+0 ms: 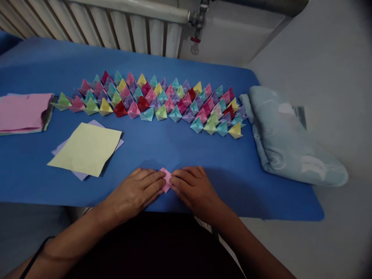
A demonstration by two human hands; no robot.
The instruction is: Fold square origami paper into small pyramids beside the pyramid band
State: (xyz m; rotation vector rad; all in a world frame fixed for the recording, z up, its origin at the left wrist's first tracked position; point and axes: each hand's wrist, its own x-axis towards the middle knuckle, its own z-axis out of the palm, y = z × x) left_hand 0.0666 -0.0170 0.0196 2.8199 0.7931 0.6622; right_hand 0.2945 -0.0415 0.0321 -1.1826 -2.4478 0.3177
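Observation:
A small folded piece of pink paper [166, 180] lies near the front edge of the blue table, its upper and lower corners showing between my hands. My left hand [139, 188] is closed on its left side, fingertips pressed on the paper. From the right, my right hand [194, 190] grips the other side with its fingers together. Both thumbs are hidden. Beyond the hands stand several rows of folded paper boats [157, 97] in many colours. A yellow paper sheet [88, 149] rests over a purple sheet [79, 175] to the left of my left hand.
A stack of coloured paper [24, 112], pink on top, sits at the left of the blue table [162, 149]. At the right end lies a folded light-blue cloth [290, 143]. A white radiator [124, 29] and a pipe valve [199, 23] are behind the table.

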